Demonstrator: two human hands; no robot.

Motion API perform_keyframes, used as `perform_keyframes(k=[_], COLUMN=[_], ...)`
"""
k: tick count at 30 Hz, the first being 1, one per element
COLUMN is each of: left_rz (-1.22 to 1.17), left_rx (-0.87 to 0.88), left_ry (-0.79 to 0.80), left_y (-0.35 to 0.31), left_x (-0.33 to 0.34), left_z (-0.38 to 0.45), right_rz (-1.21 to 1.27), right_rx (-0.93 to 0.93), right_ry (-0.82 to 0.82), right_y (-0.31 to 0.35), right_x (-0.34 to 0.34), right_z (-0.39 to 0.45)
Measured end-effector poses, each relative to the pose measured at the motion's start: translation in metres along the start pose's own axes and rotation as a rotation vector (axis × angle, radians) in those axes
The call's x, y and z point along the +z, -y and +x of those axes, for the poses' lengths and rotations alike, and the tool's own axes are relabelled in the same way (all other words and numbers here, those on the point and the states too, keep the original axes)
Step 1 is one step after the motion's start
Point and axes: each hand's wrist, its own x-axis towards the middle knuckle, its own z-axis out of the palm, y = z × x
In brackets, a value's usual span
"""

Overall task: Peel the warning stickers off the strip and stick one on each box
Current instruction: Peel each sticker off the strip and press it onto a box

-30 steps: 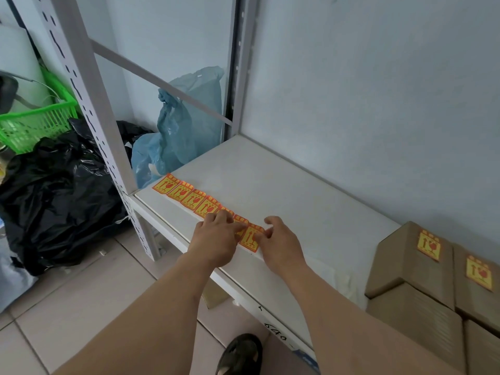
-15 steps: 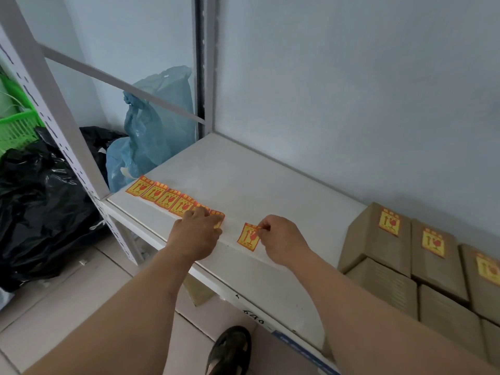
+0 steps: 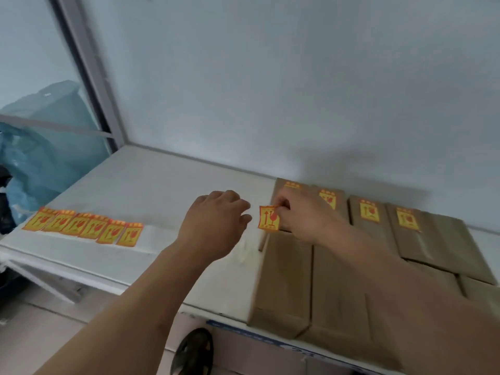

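Observation:
My right hand point(image 3: 303, 215) pinches a peeled yellow and orange warning sticker point(image 3: 268, 218) by its top corner, holding it in the air over the left end of the brown cardboard boxes point(image 3: 286, 272). Several back boxes carry a sticker, such as one box sticker point(image 3: 369, 211). My left hand point(image 3: 216, 223) hovers just left of the peeled sticker, fingers loosely curled, holding nothing. The sticker strip point(image 3: 84, 230) with several stickers left lies flat on the white shelf point(image 3: 167, 196) at the far left.
A grey wall stands close behind the shelf. A metal shelf upright point(image 3: 89, 74) rises at the back left, with a blue plastic bag point(image 3: 46, 147) beyond it. My dark shoe point(image 3: 193, 353) shows on the floor below the shelf edge.
My right hand has carried the peeled sticker to the right, from the strip to the boxes. My left hand has let go of the strip and followed. The view has swung right.

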Motion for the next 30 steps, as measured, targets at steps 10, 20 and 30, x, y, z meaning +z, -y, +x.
perform_keyframes(k=[10, 20, 30], left_rz=[-0.093, -0.182, -0.151], left_rx=[0.191, 0.394, 0.522], left_ry=[0.056, 0.146, 0.181], left_y=[-0.157, -0.276, -0.324], left_x=[0.026, 0.063, 0.095], left_z=[0.056, 0.075, 0.076], right_rz=[0.245, 0.376, 0.437], right_rx=[0.222, 0.391, 0.43], right_ry=[-0.192, -0.28, -0.293], right_y=[-0.151, -0.26, -0.316], right_x=[-0.066, -0.103, -0.108], right_z=[-0.071, -0.107, -0.099])
